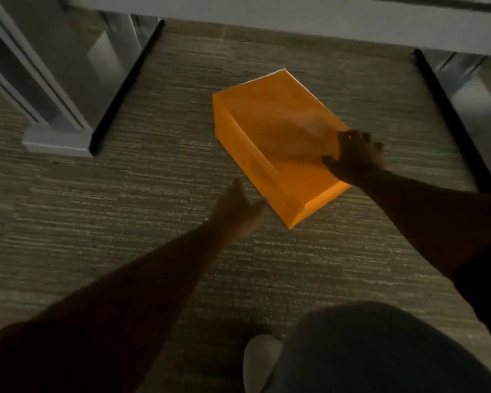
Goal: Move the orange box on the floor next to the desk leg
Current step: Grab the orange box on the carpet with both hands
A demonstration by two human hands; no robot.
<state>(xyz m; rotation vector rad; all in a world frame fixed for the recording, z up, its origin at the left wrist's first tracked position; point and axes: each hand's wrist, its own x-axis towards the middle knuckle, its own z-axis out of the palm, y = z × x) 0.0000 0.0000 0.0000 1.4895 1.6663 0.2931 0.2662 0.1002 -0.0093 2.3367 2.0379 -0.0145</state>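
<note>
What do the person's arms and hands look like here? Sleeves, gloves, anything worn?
Both hands are bare, no gloves. The left hand and its forearm show no sleeve up to the frame edge. The right hand has a bare forearm that ends in what looks like a dark sleeve near the right edge. A small bright spot on a right finger may be a ring; the frame is too dim and blurred to tell.

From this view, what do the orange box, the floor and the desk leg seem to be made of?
Orange box: probably smooth cardboard with a slight sheen, judging by its sharp folded edges and soft reflection.
Floor: low-pile carpet, matte, with streaky grey-brown woven lines.
Desk leg: likely painted metal, pale grey and satin, with flat straight faces and a flat foot; blur leaves this open.
</note>
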